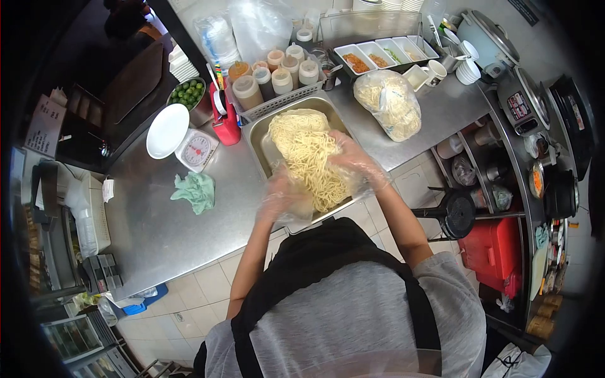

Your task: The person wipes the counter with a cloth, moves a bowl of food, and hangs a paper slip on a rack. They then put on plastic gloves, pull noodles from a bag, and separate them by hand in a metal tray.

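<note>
Pale yellow noodles (310, 148) lie heaped in a deep steel tray (258, 135) at the counter's front edge. At the near left of the heap, my left hand (280, 196) wears a loose clear plastic glove; its fingers close against the noodles and are partly hidden. My right hand (356, 159), gloved the same way, grips the heap's right side with fingers curled into the strands. Loosened strands lie between my hands, while the far part of the heap stays more compact. A knotted clear bag of noodles (389, 104) rests on the counter right of the tray.
Behind the tray stands a grey basket (277, 106) of squeeze bottles. A topping holder (384, 53) is at the back. Left are a dial scale (196, 151), white bowl (167, 131), green cloth (194, 192) and red holder (225, 123). A black stool (456, 214) stands right.
</note>
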The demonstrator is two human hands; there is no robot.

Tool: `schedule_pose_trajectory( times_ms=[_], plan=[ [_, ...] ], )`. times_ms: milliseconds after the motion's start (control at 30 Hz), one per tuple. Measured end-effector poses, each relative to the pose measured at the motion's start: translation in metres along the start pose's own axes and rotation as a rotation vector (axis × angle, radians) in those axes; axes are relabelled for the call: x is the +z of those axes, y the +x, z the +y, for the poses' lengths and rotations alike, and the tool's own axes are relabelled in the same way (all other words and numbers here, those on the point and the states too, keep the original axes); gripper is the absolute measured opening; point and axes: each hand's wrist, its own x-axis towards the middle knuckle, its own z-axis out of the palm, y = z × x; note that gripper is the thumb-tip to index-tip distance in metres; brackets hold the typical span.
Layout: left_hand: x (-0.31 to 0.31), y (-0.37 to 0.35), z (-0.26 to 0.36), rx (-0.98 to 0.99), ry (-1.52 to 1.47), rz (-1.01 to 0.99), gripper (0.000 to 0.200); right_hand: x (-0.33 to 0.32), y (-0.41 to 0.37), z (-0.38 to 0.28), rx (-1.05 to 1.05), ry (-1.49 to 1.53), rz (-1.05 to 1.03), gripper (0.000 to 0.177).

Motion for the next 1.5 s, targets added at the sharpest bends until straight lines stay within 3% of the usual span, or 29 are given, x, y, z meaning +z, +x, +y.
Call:
schedule_pose_trajectory(
  times_ms=[33, 67, 167, 267, 367, 467, 533, 633, 733, 833, 933, 1033, 1133, 1267, 1333, 1433, 1500],
  plan=[
    [0.003, 0.003, 0.008, -0.131, 0.056, -0.011, 0.069, -0.003, 0.002, -0.016, 0.008, -0.299, -0.076, 0.066],
    [0.009, 0.010, 0.002, -0.117, -0.030, 0.017, 0.065, -0.005, 0.003, -0.024, 0.017, -0.597, -0.152, 0.067],
    [0.023, 0.020, -0.011, -0.099, -0.194, 0.043, 0.055, 0.005, 0.006, -0.013, 0.146, -0.658, -0.066, 0.079],
    [0.009, 0.015, 0.001, -0.088, -0.240, -0.002, 0.055, -0.003, 0.008, 0.028, -0.157, -0.315, -0.065, 0.084],
    [0.012, 0.004, -0.003, 0.002, -0.457, 0.017, 0.055, 0.003, 0.001, 0.034, -0.080, -0.091, -0.014, 0.086],
    [0.013, 0.001, -0.001, 0.067, -0.743, 0.125, 0.054, 0.015, -0.005, 0.001, -0.209, 0.042, -0.010, 0.089],
    [-0.011, -0.005, 0.025, 0.150, -0.815, 0.199, 0.054, 0.022, -0.007, -0.036, -0.306, 0.088, 0.003, 0.080],
    [-0.031, 0.004, 0.044, 0.189, -0.800, 0.297, 0.056, 0.022, -0.004, -0.067, -0.415, 0.021, 0.032, 0.072],
    [-0.042, 0.013, 0.041, 0.340, -0.480, 0.443, 0.062, 0.020, -0.003, -0.076, -0.466, -0.160, 0.065, 0.069],
    [-0.031, 0.016, 0.030, 0.454, -0.023, 0.554, 0.073, 0.004, 0.002, -0.038, -0.483, -0.480, 0.056, 0.067],
    [-0.004, 0.012, 0.008, 0.473, 0.211, 0.448, 0.091, -0.005, -0.001, 0.002, -0.372, -0.604, 0.028, 0.065],
    [0.009, 0.002, 0.010, 0.405, 0.149, 0.400, 0.098, -0.001, -0.018, 0.004, -0.198, -0.637, 0.069, 0.062],
    [0.012, -0.001, 0.010, 0.349, 0.122, 0.353, 0.097, -0.010, -0.025, -0.010, -0.197, -0.656, 0.013, 0.062],
    [-0.007, -0.014, 0.015, 0.368, 0.060, 0.258, 0.088, -0.015, -0.031, -0.038, -0.121, -0.407, 0.021, 0.071],
    [-0.019, -0.019, 0.020, 0.388, -0.120, 0.161, 0.085, -0.005, -0.027, -0.051, -0.146, -0.339, 0.028, 0.077],
    [-0.018, -0.019, 0.017, 0.392, -0.199, 0.132, 0.084, 0.007, 0.005, -0.037, -0.295, -0.935, -0.089, 0.096],
    [-0.018, -0.018, 0.016, 0.368, -0.198, 0.155, 0.085, 0.034, 0.007, -0.048, -0.061, -1.097, -0.031, 0.100]
  ],
)
